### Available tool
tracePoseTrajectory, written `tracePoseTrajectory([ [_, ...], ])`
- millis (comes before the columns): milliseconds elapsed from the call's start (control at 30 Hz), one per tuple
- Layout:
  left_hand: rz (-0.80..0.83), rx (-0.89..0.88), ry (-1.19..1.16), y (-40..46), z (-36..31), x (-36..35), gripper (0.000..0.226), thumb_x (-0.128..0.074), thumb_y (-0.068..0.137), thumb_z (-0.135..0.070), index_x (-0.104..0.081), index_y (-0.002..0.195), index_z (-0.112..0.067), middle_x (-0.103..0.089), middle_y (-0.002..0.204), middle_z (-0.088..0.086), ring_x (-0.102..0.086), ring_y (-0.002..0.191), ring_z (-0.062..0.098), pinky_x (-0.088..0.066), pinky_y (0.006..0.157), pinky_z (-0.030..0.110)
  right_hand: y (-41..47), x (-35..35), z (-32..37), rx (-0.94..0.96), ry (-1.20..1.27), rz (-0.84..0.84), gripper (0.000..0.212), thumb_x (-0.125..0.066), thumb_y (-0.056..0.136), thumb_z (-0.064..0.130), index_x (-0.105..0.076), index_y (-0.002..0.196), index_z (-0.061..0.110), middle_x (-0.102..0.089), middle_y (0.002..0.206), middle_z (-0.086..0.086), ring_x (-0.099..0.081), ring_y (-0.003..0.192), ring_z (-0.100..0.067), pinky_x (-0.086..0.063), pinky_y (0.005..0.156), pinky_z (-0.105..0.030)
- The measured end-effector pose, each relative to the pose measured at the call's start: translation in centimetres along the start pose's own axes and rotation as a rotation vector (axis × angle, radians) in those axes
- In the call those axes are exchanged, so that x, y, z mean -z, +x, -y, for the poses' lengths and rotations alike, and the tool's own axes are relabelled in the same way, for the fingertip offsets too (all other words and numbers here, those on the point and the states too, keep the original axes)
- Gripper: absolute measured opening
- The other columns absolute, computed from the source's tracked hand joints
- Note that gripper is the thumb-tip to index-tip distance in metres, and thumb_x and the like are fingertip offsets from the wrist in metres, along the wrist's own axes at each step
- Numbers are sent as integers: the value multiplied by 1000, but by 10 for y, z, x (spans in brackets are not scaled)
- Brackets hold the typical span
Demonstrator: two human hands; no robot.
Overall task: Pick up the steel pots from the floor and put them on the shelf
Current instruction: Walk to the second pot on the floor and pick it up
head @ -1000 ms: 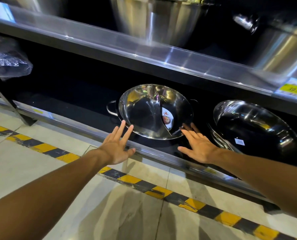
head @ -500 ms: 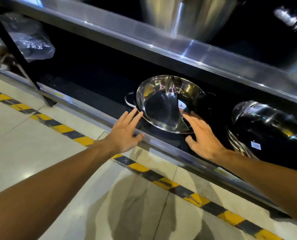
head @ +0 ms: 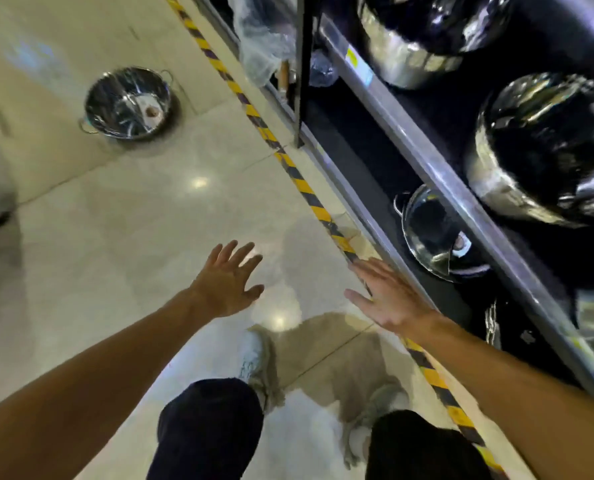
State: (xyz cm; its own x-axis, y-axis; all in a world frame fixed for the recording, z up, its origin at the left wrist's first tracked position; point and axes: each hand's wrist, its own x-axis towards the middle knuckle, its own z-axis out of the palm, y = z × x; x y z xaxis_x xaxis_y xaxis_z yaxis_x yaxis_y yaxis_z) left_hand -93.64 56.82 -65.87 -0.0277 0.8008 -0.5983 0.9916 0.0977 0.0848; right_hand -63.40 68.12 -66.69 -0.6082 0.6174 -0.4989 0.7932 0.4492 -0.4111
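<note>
Steel pot sits on the floor, upper left; another rests on the bottom shelf. Both hands, left and right, hover empty, fingers spread.

From my remote view, nothing can be read. A blurred yellow-and-white price tag sits on the steel shelf edge, its figures illegible. Round white stickers inside the shiny steel pot on the floor and the steel pot on the bottom shelf show no legible print.
</note>
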Motion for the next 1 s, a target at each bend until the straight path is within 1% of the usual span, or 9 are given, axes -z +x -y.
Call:
tracePoseTrajectory([
  [200, -143, 196, -181, -180, 77, 143, 96, 1, 76, -71, -29, 154, -25, -28, 162, 1, -14, 151, 24, -6, 123, 41, -26, 158, 185, 81, -117, 93, 62, -41, 99, 57, -41, 150, 22, -39, 157, 3, -28, 147, -17, -24, 115, -30],
  [300, -191, 306, -231, -248, 120, 184, 100, 3, 75, -77, -28, 154, -25, -26, 163, 1, -13, 152, 25, -5, 123, 43, -26, 212, 265, 114, -122, 91, 62, -40, 98, 59, -43, 149, 24, -41, 156, 4, -30, 146, -18, -24, 115, -30],
  [367, -195, 350, -235, -281, 153, 202, 112, 15, 69, -85, -27, 155, -25, -22, 164, 1, -12, 152, 27, -5, 123, 44, -21, 240, 309, 130, -118, 95, 63, -40, 98, 59, -42, 150, 24, -41, 156, 4, -31, 146, -17, -24, 115, -30],
  [433, -223, 391, -232, -302, 189, 216, 117, 24, 65, -82, -26, 155, -25, -20, 164, 1, -11, 152, 27, -5, 124, 45, -10, 261, 344, 142, -122, 96, 63, -40, 98, 59, -41, 150, 23, -40, 156, 3, -30, 146, -17, -24, 115, -31],
  [567, -269, 445, -272, -317, 251, 243, 108, 11, 73, -84, -26, 155, -24, -19, 165, 4, -11, 152, 29, -4, 123, 46, 25, 297, 394, 134, -137, 103, 65, -41, 97, 60, -37, 152, 25, -36, 158, 1, -27, 148, -19, -26, 116, -34],
  [667, -274, 507, -264, -308, 285, 268, 92, -3, 81, -75, -21, 156, -24, -15, 165, 4, -8, 152, 29, -5, 123, 45, 59, 324, 418, 159, -149, 102, 66, -43, 97, 59, -37, 152, 25, -37, 158, 1, -27, 148, -20, -27, 116, -36],
  [800, -286, 554, -282, -276, 323, 303, 94, -1, 79, -74, -21, 156, -24, -15, 165, 4, -10, 152, 28, -5, 123, 44, 123, 358, 440, 197, -159, 90, 67, -44, 96, 60, -36, 153, 24, -38, 158, 1, -26, 148, -20, -27, 116, -40],
  [900, -274, 583, -274, -243, 355, 333, 74, -22, 95, -66, -19, 156, -24, -14, 166, 3, -9, 152, 28, -5, 123, 44, 179, 382, 454, 219, -160, 86, 66, -45, 97, 57, -35, 153, 23, -38, 158, -1, -28, 147, -22, -26, 115, -39],
  [1000, -276, 642, -287, -208, 386, 361, 70, -26, 97, -62, -18, 156, -25, -13, 166, 2, -10, 152, 28, -7, 123, 44, 240, 408, 465, 263, -153, 107, 67, -47, 97, 54, -35, 153, 20, -37, 158, -2, -30, 146, -22, -28, 116, -36],
])
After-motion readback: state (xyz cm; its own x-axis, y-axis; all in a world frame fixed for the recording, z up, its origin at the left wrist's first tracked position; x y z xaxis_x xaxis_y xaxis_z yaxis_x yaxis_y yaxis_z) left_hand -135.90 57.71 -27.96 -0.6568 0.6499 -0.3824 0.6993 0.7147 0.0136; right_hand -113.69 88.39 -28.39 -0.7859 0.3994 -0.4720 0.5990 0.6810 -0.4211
